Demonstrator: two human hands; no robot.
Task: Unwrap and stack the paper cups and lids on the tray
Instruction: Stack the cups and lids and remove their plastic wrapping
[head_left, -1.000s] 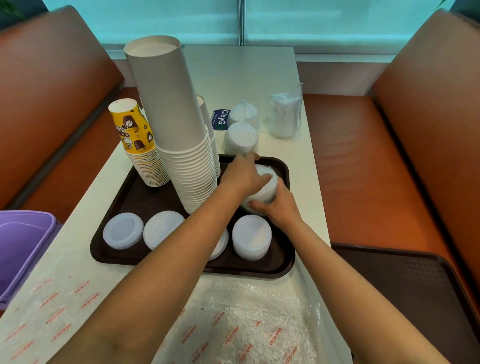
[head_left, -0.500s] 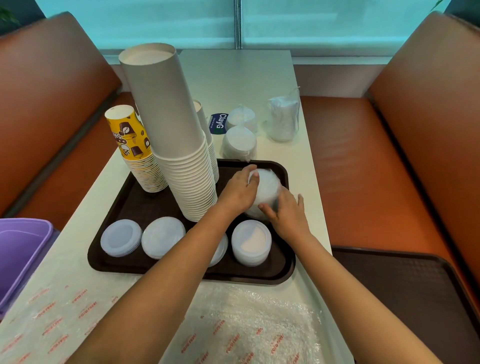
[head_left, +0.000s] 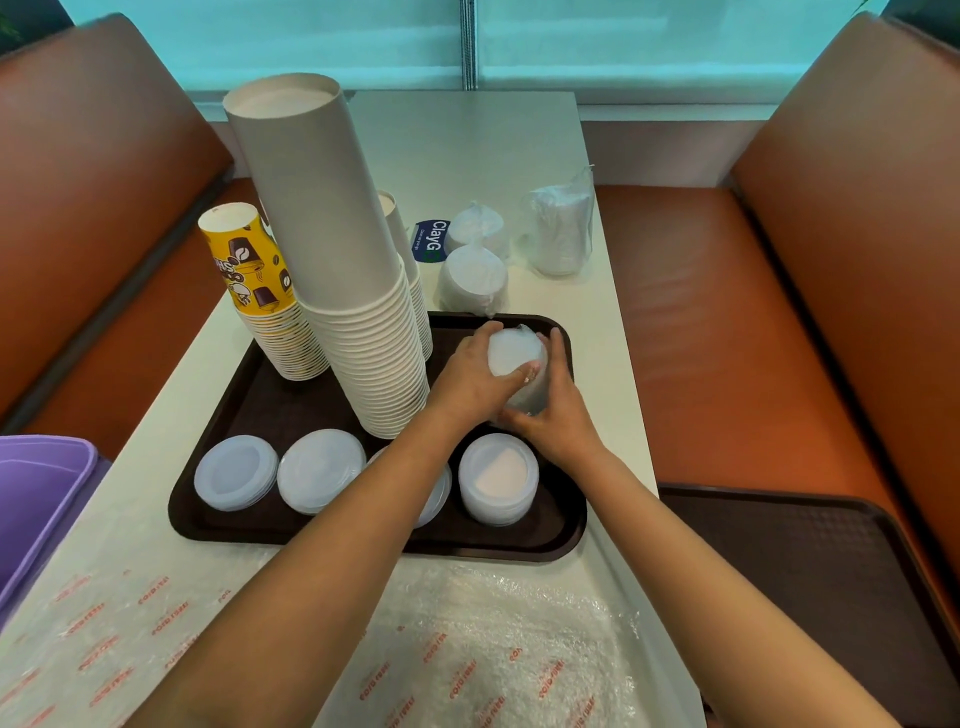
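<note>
— Two hands on one thing: the left hand (head_left: 470, 376) and the right hand (head_left: 558, 410) both grip a wrapped stack of lids (head_left: 517, 364) over the far right corner of the brown tray (head_left: 218, 519).

— How are the fingers set?

— Curled round it from either side. The left wraps the stack's left flank with the thumb across its near face; the right cups the right flank, fingers reaching up its far side. Clear film covers the stack, and whether its base touches the tray I cannot tell.

— And what stands on the tray?

— A tall stack of white paper cups (head_left: 358, 322) in the middle, upside down, with a shorter stack of yellow printed cups (head_left: 265, 306) just beside it on the left and a slimmer white stack (head_left: 410, 270) behind. Along the near edge lie four low piles of unwrapped lids (head_left: 498, 478), one partly hidden under the left forearm.

— Anything beyond the tray?

— Two more wrapped lid bundles (head_left: 475, 280) on the white table (head_left: 493, 156), a film-wrapped sleeve of cups (head_left: 561, 234) near them, and crumpled printed wrapping (head_left: 493, 649) at the near end. A purple bin (head_left: 36, 499) sits at the left, and a second tray (head_left: 810, 571) on the orange seat at the right.
</note>
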